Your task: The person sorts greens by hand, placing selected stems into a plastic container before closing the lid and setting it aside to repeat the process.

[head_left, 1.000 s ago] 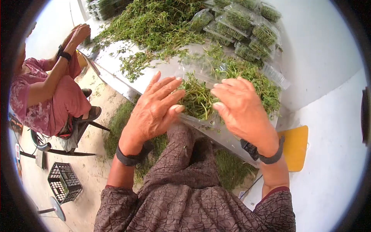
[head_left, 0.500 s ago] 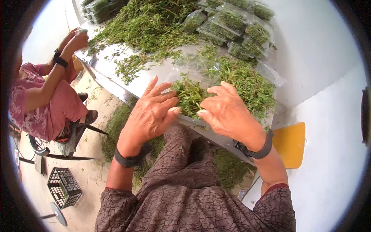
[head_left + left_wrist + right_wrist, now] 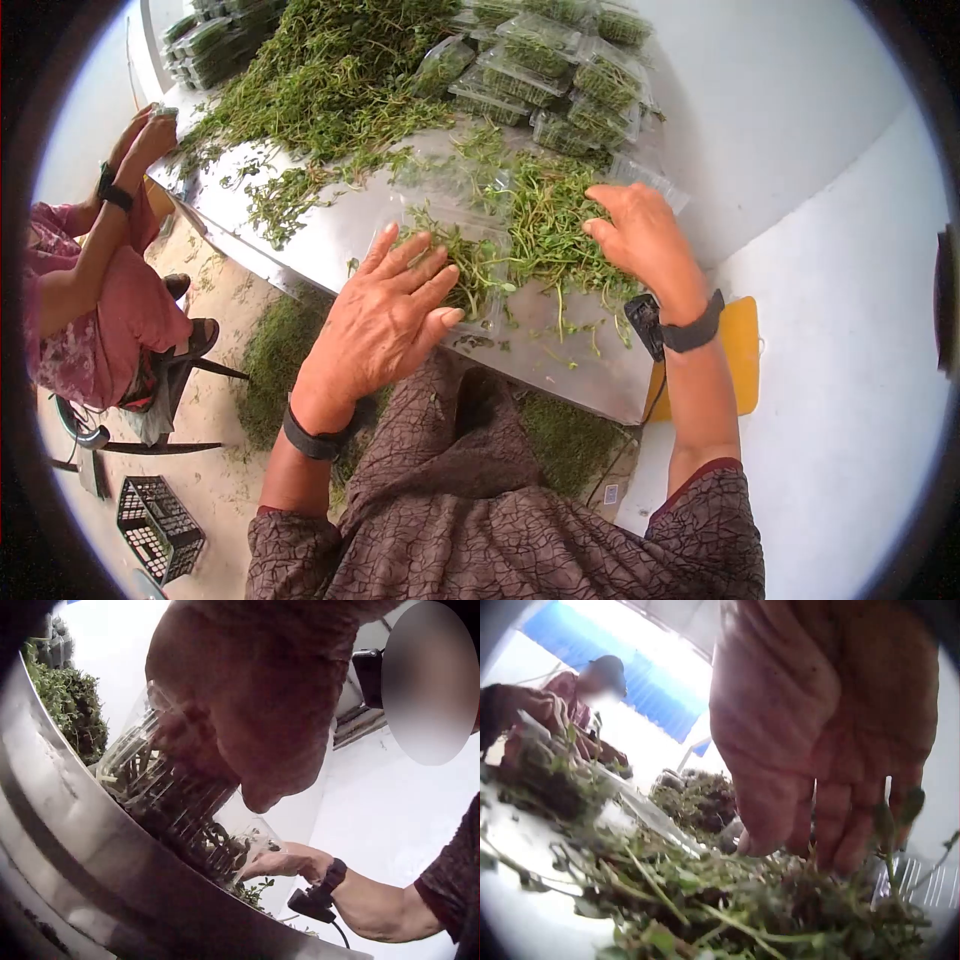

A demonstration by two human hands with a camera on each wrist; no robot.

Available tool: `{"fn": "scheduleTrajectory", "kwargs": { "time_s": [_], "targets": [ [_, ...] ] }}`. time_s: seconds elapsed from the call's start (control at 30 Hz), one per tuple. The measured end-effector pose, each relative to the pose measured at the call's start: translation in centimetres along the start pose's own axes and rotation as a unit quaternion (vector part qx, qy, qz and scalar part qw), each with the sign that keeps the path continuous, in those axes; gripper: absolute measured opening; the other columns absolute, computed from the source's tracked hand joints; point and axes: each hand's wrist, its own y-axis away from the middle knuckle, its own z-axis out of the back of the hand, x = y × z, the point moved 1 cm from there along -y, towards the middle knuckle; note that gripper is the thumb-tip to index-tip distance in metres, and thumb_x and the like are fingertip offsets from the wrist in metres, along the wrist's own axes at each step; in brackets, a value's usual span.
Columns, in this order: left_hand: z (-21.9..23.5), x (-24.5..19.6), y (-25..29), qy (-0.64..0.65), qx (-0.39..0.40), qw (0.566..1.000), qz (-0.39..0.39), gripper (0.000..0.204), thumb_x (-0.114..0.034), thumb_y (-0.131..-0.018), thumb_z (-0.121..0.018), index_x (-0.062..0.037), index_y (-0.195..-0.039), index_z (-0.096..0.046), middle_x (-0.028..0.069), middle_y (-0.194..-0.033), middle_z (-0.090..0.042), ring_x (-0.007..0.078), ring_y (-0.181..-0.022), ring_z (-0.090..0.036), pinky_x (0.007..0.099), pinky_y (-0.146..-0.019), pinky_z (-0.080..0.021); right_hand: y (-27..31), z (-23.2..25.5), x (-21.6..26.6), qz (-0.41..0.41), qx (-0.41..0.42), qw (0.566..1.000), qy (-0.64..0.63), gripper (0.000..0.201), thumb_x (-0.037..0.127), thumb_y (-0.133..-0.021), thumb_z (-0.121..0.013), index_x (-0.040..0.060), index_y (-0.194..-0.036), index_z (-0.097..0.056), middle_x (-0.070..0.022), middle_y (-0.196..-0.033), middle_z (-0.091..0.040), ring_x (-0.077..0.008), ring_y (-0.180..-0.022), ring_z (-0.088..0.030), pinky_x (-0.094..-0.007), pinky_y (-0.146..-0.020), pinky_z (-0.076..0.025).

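Note:
My left hand (image 3: pixel 380 320) rests with spread fingers over green leafy stems (image 3: pixel 470 262) in a clear plastic clamshell box at the table's near edge. In the left wrist view the palm presses down on the stems, which show through the box's ribbed wall (image 3: pixel 135 754). My right hand (image 3: pixel 650 240) is at the right side of a loose heap of the same greens (image 3: pixel 555 220). The right wrist view shows its thumb and fingers pointing down, tips among the stems (image 3: pixel 705 907). The box's lid stands open on the far side.
Filled clear boxes (image 3: pixel 540 60) are stacked at the back right, beside a large heap of greens (image 3: pixel 330 80). More packs (image 3: pixel 215 45) stand at the far left. Another person (image 3: pixel 100 310) sits at left. A black crate (image 3: pixel 160 530) and a yellow board (image 3: pixel 735 355) lie lower down.
My right hand has left the box and moved right to the loose heap. The left hand stays over the box. The head view has shifted, so the table appears farther left.

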Motion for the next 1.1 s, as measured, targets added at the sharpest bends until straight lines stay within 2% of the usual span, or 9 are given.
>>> {"fn": "scheduleTrajectory", "kwargs": {
  "time_s": [0.1, 0.2, 0.27, 0.33, 0.5, 0.6, 0.67, 0.87, 1.1],
  "targets": [
    [0.4, -0.4, -0.4, 0.002, 0.019, 1.0, 0.007, 0.041, -0.03, -0.096, -0.044, 0.001, -0.117, -0.06, 0.018, -0.125, -0.058, 0.0355, -0.123, -0.049, 0.0496, -0.115, -0.023, 0.0, -1.6, -1.5, -0.036, 0.038, 0.999, 0.008, 0.018, 0.013, -0.072, -0.071, 0.0001, -0.079, -0.061, -0.0218, -0.071, -0.061, -0.0412, -0.078, -0.06, -0.0499, -0.071, -0.047],
    [0.5, -0.3, -0.5, 0.007, 0.031, 0.999, 0.01, 0.041, -0.03, -0.095, -0.044, 0.0013, -0.116, -0.06, 0.0182, -0.124, -0.059, 0.0356, -0.122, -0.05, 0.0491, -0.115, -0.024, -0.1, -3.1, -2.7, -0.072, 0.085, 0.993, 0.041, 0.029, 0.013, -0.074, -0.068, -0.0004, -0.099, -0.068, -0.0247, -0.08, -0.065, -0.0414, -0.081, -0.062, -0.0473, -0.077, -0.05],
    [0.4, -0.2, -0.3, 0.011, 0.033, 0.999, 0.01, 0.041, -0.03, -0.095, -0.045, 0.0016, -0.115, -0.061, 0.0184, -0.124, -0.059, 0.0358, -0.121, -0.051, 0.049, -0.114, -0.025, -0.2, -3.6, -3.0, -0.019, -0.023, 0.998, 0.048, 0.003, 0.001, -0.066, -0.064, 0.0003, -0.068, -0.063, -0.0214, -0.068, -0.062, -0.0387, -0.072, -0.062, -0.0486, -0.069, -0.049],
    [0.3, -0.2, -0.2, 0.017, -0.018, 1.0, -0.01, 0.032, -0.025, -0.091, -0.052, 0.0027, -0.106, -0.059, 0.0175, -0.113, -0.06, 0.0345, -0.114, -0.053, 0.0493, -0.112, -0.028, -0.6, -2.8, -2.6, -0.029, -0.045, 0.998, 0.036, 0.006, 0.0, -0.066, -0.062, 0.0011, -0.07, -0.066, -0.0215, -0.07, -0.063, -0.0378, -0.072, -0.063, -0.0471, -0.068, -0.05],
    [0.2, -0.1, -0.2, 0.023, -0.016, 1.0, -0.004, 0.032, -0.025, -0.092, -0.052, 0.0029, -0.106, -0.059, 0.0177, -0.113, -0.06, 0.0349, -0.114, -0.053, 0.0495, -0.112, -0.028, -1.1, 1.0, -1.4, -0.065, -0.114, 0.99, -0.055, 0.021, 0.0, -0.067, -0.059, 0.0042, -0.083, -0.072, -0.0207, -0.077, -0.066, -0.0361, -0.069, -0.064, -0.0415, -0.064, -0.052],
    [0.8, -0.5, -0.4, 0.035, 0.011, 0.999, 0.013, 0.036, -0.027, -0.094, -0.049, 0.0027, -0.11, -0.06, 0.0188, -0.118, -0.059, 0.0357, -0.117, -0.052, 0.0495, -0.113, -0.026, -1.1, 2.2, -0.8, -0.118, -0.1, 0.976, -0.151, 0.02, 0.003, -0.071, -0.06, 0.0037, -0.087, -0.071, -0.0171, -0.074, -0.067, -0.0303, -0.063, -0.064, -0.0363, -0.059, -0.049],
    [1.0, -0.5, -0.3, 0.041, 0.039, 0.998, 0.039, 0.04, -0.03, -0.096, -0.046, 0.0024, -0.113, -0.062, 0.0199, -0.123, -0.059, 0.0364, -0.121, -0.051, 0.0494, -0.114, -0.025, -1.1, 2.8, 0.4, -0.137, -0.072, 0.965, -0.213, 0.017, 0.004, -0.075, -0.063, 0.0005, -0.091, -0.07, -0.0086, -0.066, -0.065, -0.0164, -0.057, -0.057, -0.03, -0.055, -0.044],
    [1.4, -0.1, 1.1, 0.036, -0.039, 0.999, 0.014, 0.036, -0.027, -0.094, -0.05, 0.0027, -0.11, -0.063, 0.0193, -0.123, -0.06, 0.0353, -0.123, -0.05, 0.0511, -0.114, -0.025, -1.8, 4.5, 4.2, -0.088, -0.086, 0.923, -0.364, 0.011, 0.002, -0.081, -0.065, -0.004, -0.09, -0.067, 0.0042, -0.063, -0.053, -0.0022, -0.059, -0.043, -0.0218, -0.05, -0.033],
    [2.2, 0.9, 3.5, 0.039, -0.124, 0.989, 0.071, 0.042, -0.033, -0.098, -0.041, -0.0003, -0.107, -0.066, 0.016, -0.123, -0.061, 0.0342, -0.123, -0.051, 0.0537, -0.114, -0.023, -3.6, 3.3, 9.1, 0.03, -0.074, 0.905, -0.419, 0.012, 0.003, -0.081, -0.066, -0.0024, -0.092, -0.068, -0.0005, -0.067, -0.062, -0.0046, -0.058, -0.051, -0.0217, -0.051, -0.039]
  ]
}}
